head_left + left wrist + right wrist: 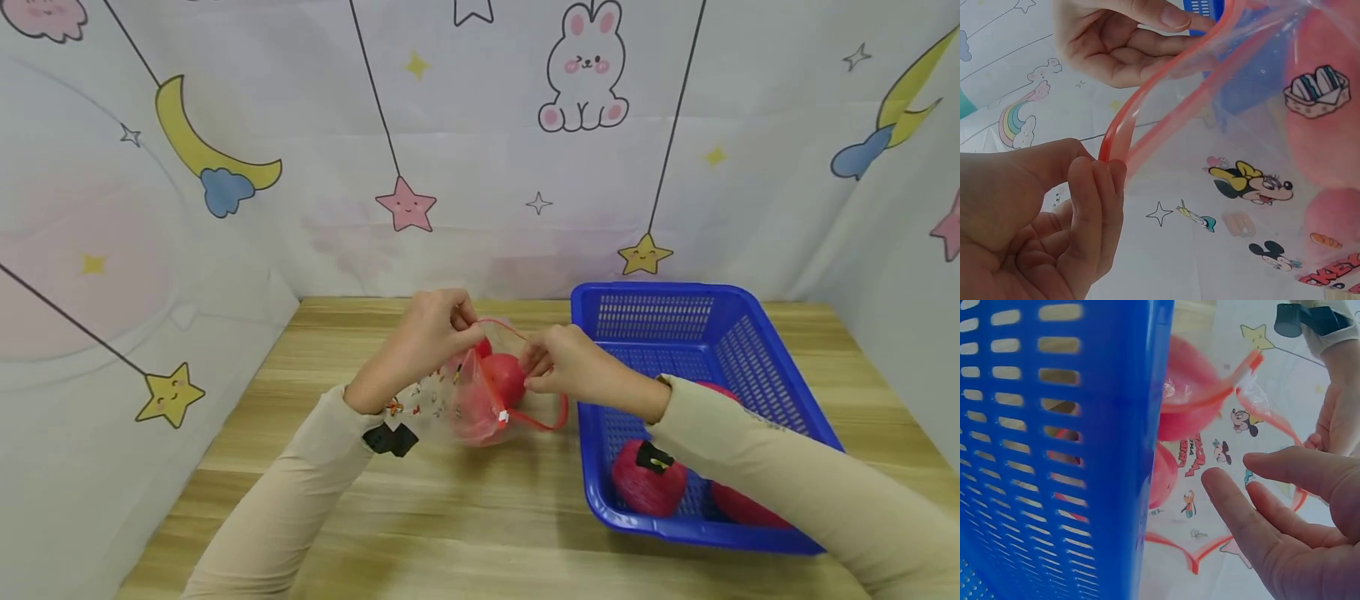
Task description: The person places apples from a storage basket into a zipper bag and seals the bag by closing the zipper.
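A clear bag [427, 408] with a red zip edge and cartoon prints stands on the table, holding red-pink round fruits [504, 379]. The left hand [431, 337] pinches the bag's red edge [1113, 137] between thumb and fingers. At the bag's mouth on the right is the right hand [573, 367]; in the right wrist view this hand [1297, 519] has its fingers apart with nothing between them, near the bag's printed side [1210, 450]. Whether it touches the bag cannot be told.
A blue basket [708, 292] stands on the right of the wooden table [420, 542], close beside the bag. Inside it lie several red round items [648, 487], one with a black label, partly under the right sleeve. A printed white cloth [487, 250] hangs behind.
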The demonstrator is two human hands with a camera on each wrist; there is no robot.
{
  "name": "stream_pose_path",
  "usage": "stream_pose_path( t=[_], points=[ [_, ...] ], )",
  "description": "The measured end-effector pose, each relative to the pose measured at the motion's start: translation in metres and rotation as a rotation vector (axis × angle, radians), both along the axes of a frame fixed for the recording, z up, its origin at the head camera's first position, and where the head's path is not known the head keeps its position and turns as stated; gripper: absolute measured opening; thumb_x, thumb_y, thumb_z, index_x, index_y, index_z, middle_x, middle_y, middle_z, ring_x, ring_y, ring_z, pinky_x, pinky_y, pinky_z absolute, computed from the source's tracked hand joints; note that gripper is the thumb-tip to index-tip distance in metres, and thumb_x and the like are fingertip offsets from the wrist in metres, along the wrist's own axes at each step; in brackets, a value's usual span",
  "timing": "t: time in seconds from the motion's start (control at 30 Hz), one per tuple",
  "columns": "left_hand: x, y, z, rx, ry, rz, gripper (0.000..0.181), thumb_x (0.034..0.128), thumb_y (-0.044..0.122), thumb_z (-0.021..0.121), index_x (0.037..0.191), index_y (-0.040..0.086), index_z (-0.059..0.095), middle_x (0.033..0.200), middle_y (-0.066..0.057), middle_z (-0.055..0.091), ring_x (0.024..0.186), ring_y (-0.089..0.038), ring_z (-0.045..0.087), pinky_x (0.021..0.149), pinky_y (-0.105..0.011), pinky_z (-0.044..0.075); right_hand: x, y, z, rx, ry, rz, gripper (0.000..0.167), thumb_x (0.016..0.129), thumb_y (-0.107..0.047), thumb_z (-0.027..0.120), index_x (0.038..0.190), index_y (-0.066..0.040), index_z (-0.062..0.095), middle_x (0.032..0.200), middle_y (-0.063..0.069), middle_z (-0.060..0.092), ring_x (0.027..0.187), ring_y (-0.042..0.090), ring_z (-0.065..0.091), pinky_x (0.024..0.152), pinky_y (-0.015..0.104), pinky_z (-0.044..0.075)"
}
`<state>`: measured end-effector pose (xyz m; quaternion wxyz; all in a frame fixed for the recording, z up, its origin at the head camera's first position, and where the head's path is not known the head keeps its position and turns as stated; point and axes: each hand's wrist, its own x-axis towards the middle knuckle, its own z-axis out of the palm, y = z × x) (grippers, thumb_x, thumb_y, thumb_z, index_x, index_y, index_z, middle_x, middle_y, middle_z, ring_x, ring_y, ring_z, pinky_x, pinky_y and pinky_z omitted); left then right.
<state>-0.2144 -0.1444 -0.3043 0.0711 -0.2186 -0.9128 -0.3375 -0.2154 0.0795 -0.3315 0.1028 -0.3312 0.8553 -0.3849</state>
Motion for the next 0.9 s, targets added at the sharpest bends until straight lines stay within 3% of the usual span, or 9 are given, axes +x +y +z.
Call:
stream_pose_path(
  t=[0.3,0.9],
  points=[
    [0.0,-0.004,0.004,0.034,0.049,-0.003,0.008,0.0859,0.002,0.064,0.079,0.004,0.063,0.071,-0.003,0.068,0.059,-0.013,0.063,0.059,-0.029,0.054,0.001,0.011,0.013,0.007,0.058,0.018,0.01,0.08,0.008,0.074,0.089,0.004,0.07,0.083,0.008,0.07,0.076,0.017,0.071,0.069,0.028,0.059],
    [0.002,-0.005,0.014,0.032,0.081,0.038,0.004,0.0857,0.003,0.064,0.082,0.005,0.064,0.075,-0.003,0.069,0.066,-0.013,0.065,0.061,-0.03,0.054,0.0,0.068,0.029,0.108,0.088,-0.081,0.015,0.084,0.0,0.076,0.098,0.005,0.07,0.089,0.007,0.072,0.082,0.022,0.071,0.075,0.035,0.059]
  ],
)
